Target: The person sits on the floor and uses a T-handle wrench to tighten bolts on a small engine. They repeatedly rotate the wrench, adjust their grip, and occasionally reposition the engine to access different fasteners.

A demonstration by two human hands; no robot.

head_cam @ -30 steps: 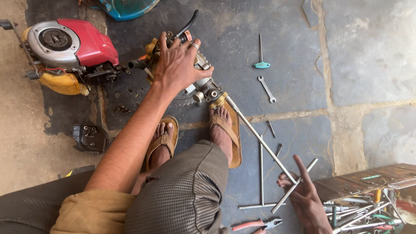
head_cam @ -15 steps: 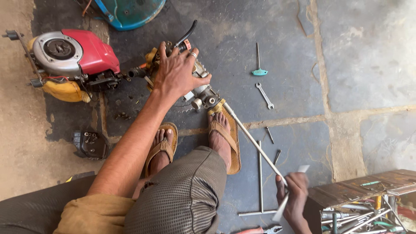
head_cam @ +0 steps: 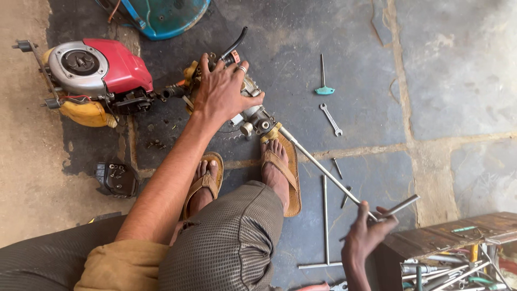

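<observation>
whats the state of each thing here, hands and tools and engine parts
left hand: palm down, pressing on the engine part
engine part: on the floor, partly covered
right hand: raised, fingers round a metal rod
metal rod: held off the floor, tilted
red engine: lying on its side
T-handle wrench: flat on the floor, untouched
spanner: flat on the floor, untouched
toolbox: open, full of tools

This is an open-floor repair workshop for small engines, set up right on a stained stone-slab floor (head_cam: 441, 81). A red and grey engine (head_cam: 97, 70) lies stripped beside loose parts, with a spanner (head_cam: 330, 119), a green-handled T-wrench (head_cam: 323, 81) and steel rods scattered about. A wooden toolbox (head_cam: 458, 253) crammed with hand tools sits at the corner.
</observation>
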